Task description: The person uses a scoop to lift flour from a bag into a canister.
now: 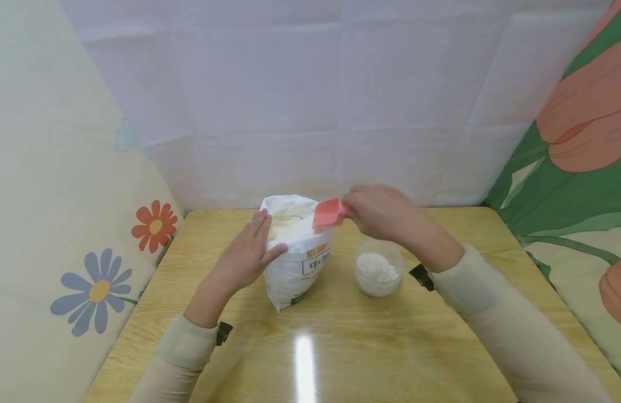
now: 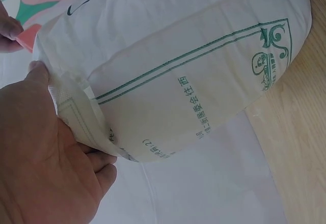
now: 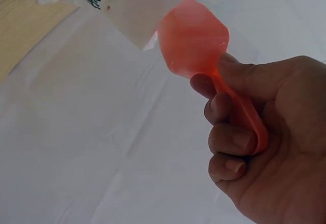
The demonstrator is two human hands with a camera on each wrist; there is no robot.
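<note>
- Well, the white bag (image 1: 297,274) stood upright on the table (image 1: 340,347), its mouth open and pale powder (image 1: 290,225) showing high inside.
- The left hand (image 1: 242,254) grasped the bag's rim on its left side, thumb across the front.
- The right hand (image 1: 378,211) had its fingers wrapped around the handle of a pinkish-red scoop (image 1: 327,213), which sat at the right edge of the bag's mouth; I couldn't tell whether it held powder.
- Near the bag, on its right, a clear bowl (image 1: 359,281) held a white powdery heap (image 1: 376,267).
</note>
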